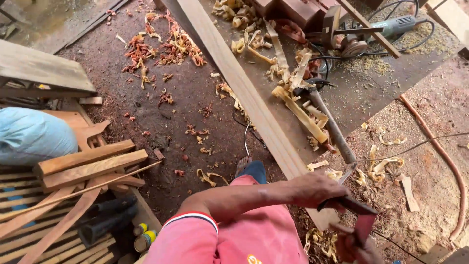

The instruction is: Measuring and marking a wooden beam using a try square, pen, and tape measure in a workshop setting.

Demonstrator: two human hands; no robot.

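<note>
Seen from above, a person in a pink shirt (234,234) sits on a sawdust-covered floor (185,98) in a woodworking shop. The left hand (315,189), reaching across the body, is closed around the dark handle of a chisel (349,203) at the near right. The right hand (354,247), at the bottom edge, grips a small reddish piece of wood (364,226) just under the chisel (its fingers are partly cut off by the frame). A long pale plank (244,88) runs diagonally from the far centre to the hands. A hammer (327,117) lies just right of it among wood offcuts, and an angle grinder (391,27) sits at the far right. Stacked slats (88,164) lie near left.
</note>
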